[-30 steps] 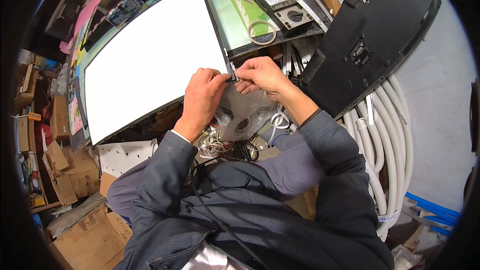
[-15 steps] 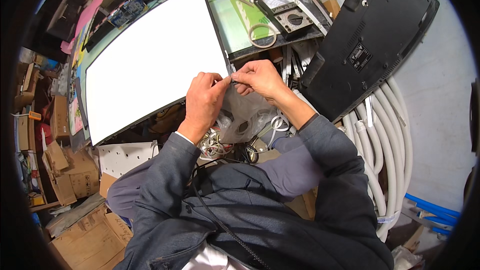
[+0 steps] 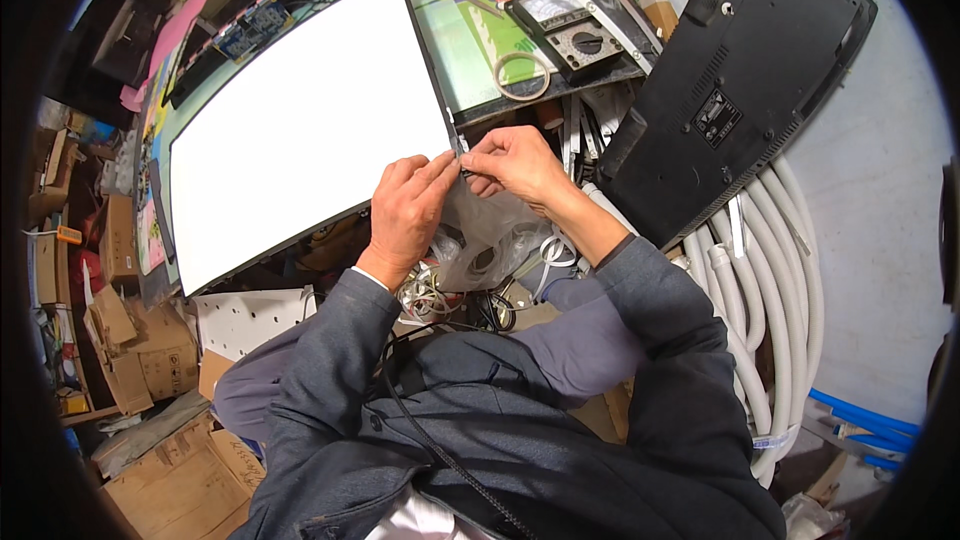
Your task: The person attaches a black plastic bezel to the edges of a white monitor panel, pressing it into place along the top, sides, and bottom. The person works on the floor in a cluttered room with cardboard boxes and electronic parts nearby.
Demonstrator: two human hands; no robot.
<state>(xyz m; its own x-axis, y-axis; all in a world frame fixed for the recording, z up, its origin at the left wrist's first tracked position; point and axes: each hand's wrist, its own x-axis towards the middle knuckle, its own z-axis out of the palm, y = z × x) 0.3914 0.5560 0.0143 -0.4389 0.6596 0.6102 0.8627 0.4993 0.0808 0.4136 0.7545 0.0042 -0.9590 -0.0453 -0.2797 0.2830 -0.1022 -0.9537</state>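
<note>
A large white screen panel (image 3: 310, 130) with a thin black frame strip (image 3: 432, 65) along its right side lies on the bench, its near edge jutting toward me. At its near right corner both hands meet. My left hand (image 3: 405, 208) has its fingers pressed together on the strip's end, thumb side toward the other hand. My right hand (image 3: 517, 168) pinches the same end of the strip from the right, fingertips curled. A small dark bit shows between the fingertips, mostly hidden by them.
Beyond the panel's right side lie an analog multimeter (image 3: 580, 40) and a tape roll (image 3: 521, 76). A black TV back cover (image 3: 740, 90) leans at right above coiled white hose (image 3: 790, 270). Below the hands are a clear plastic bag (image 3: 485, 230) and tangled cables (image 3: 428, 292). Cardboard boxes (image 3: 160, 350) stand left.
The left fingers have straightened a little and lie flatter on the corner. Both hands sit slightly lower, still together at the strip's end.
</note>
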